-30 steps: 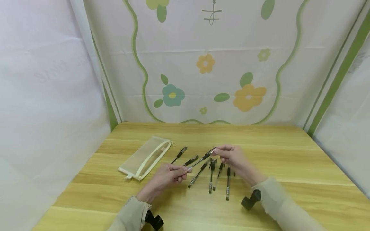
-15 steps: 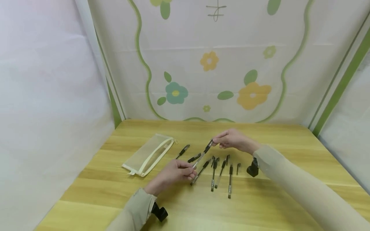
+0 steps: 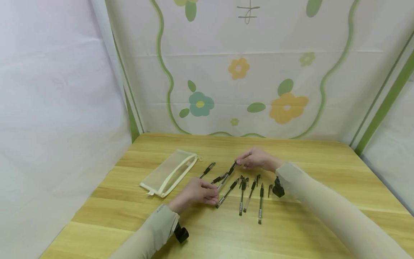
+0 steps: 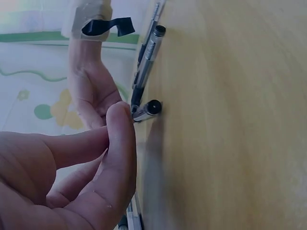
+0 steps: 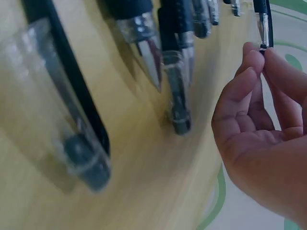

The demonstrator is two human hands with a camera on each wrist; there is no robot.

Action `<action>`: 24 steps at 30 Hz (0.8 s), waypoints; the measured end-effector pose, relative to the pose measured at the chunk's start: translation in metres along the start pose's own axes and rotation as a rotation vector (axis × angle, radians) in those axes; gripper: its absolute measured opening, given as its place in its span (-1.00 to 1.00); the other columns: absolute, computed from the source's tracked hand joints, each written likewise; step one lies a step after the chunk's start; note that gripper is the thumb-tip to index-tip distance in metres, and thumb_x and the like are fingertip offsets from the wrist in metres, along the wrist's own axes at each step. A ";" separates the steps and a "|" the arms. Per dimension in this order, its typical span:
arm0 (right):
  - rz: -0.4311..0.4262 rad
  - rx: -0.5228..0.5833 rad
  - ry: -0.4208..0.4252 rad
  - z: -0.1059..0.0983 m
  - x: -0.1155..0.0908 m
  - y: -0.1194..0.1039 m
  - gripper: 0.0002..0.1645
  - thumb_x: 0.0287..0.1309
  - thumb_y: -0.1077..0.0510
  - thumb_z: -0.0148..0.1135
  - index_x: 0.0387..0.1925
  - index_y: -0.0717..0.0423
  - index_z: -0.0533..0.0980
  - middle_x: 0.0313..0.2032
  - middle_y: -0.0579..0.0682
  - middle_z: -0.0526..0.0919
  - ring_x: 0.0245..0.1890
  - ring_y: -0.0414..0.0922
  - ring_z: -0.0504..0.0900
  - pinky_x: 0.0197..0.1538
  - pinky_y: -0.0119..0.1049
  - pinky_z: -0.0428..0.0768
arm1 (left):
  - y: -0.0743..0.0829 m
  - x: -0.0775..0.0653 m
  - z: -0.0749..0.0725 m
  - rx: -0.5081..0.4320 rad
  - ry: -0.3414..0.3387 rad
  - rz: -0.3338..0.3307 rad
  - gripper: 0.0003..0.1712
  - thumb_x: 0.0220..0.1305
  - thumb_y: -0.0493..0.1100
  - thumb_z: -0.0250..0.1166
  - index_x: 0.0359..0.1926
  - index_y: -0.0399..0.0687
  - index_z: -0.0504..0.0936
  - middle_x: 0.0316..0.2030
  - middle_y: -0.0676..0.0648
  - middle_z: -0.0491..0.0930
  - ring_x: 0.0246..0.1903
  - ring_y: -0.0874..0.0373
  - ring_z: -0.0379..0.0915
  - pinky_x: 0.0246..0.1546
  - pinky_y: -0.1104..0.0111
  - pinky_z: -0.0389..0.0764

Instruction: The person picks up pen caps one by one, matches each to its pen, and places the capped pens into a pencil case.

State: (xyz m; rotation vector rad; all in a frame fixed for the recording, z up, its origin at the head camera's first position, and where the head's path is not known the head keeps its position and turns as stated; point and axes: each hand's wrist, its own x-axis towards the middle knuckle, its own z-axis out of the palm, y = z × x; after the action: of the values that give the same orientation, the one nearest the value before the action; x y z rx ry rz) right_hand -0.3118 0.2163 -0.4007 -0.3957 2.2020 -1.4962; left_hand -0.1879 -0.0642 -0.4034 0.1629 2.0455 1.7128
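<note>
Both hands are on one clear-barrelled gel pen (image 3: 231, 170) with a black grip, slanting over the table. My left hand (image 3: 201, 192) pinches its lower end between thumb and fingers, hiding that end. At the upper, cap end, the right hand (image 3: 257, 159) pinches with its fingertips, as the right wrist view shows the cap (image 5: 263, 24) just past the fingers. Right of the left hand lies an uncapped pen (image 3: 228, 193). Farther right are more uncapped pens, including one (image 3: 261, 205) and a loose clear cap (image 5: 176, 96) beside the points.
A cream mesh pencil pouch (image 3: 164, 171) lies at the left, its zipped side gaping. Two capped pens, one (image 3: 207, 169) farther back and one (image 3: 220, 177) nearer, lie between pouch and hands. A printed cloth (image 3: 252, 72) hangs behind the wooden table (image 3: 291, 230).
The right hand first moved up and away, then came slightly lower with the pen's cap end. The left hand still holds the other end. The head view has shifted a little.
</note>
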 end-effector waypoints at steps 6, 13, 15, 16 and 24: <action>-0.001 -0.131 -0.040 0.008 0.006 0.000 -0.83 0.21 0.29 0.32 -0.16 0.25 0.70 -0.37 0.20 0.71 -0.55 -0.15 0.53 -0.47 -0.41 0.51 | 0.000 0.004 0.004 0.018 -0.012 -0.048 -0.89 0.27 -0.44 0.29 -0.24 -0.47 0.69 -0.44 -0.31 0.68 -0.43 -0.09 0.69 -0.35 0.25 0.72; -0.019 -0.170 -0.007 0.018 0.014 -0.001 -0.79 0.19 0.30 0.33 -0.13 0.28 0.69 -0.46 0.16 0.69 -0.61 -0.19 0.49 -0.53 -0.44 0.48 | 0.000 0.007 0.005 0.005 0.003 -0.065 -0.91 0.25 -0.47 0.28 -0.27 -0.50 0.68 -0.46 -0.32 0.67 -0.45 -0.09 0.69 -0.35 0.24 0.72; -0.040 -0.185 -0.005 0.020 0.016 -0.002 -0.77 0.19 0.31 0.33 -0.11 0.29 0.68 -0.45 0.15 0.70 -0.61 -0.19 0.49 -0.52 -0.44 0.50 | -0.001 0.007 0.006 0.018 0.003 -0.068 -0.92 0.25 -0.46 0.29 -0.29 -0.48 0.68 -0.47 -0.32 0.67 -0.46 -0.09 0.69 -0.36 0.25 0.72; -0.050 -0.192 -0.002 0.021 0.017 -0.002 -0.77 0.19 0.31 0.32 -0.10 0.30 0.67 -0.44 0.15 0.70 -0.61 -0.19 0.50 -0.52 -0.43 0.51 | -0.001 0.008 0.006 0.027 0.002 -0.067 -0.93 0.24 -0.46 0.30 -0.30 -0.47 0.69 -0.47 -0.31 0.67 -0.46 -0.08 0.69 -0.37 0.25 0.72; -0.099 -0.178 0.001 0.023 0.018 -0.001 -0.74 0.19 0.32 0.32 -0.07 0.33 0.66 -0.36 0.18 0.72 -0.55 -0.09 0.55 -0.48 -0.33 0.57 | 0.002 0.007 0.009 0.092 0.015 -0.046 -0.94 0.20 -0.44 0.34 -0.37 -0.44 0.69 -0.51 -0.28 0.67 -0.51 -0.07 0.68 -0.43 0.26 0.72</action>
State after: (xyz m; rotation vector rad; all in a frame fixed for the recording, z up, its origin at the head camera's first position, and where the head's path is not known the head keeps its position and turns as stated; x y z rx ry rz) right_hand -0.3155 0.1890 -0.4108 -0.5684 2.3549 -1.3530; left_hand -0.1909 -0.0534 -0.4047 0.1322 2.1240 1.5984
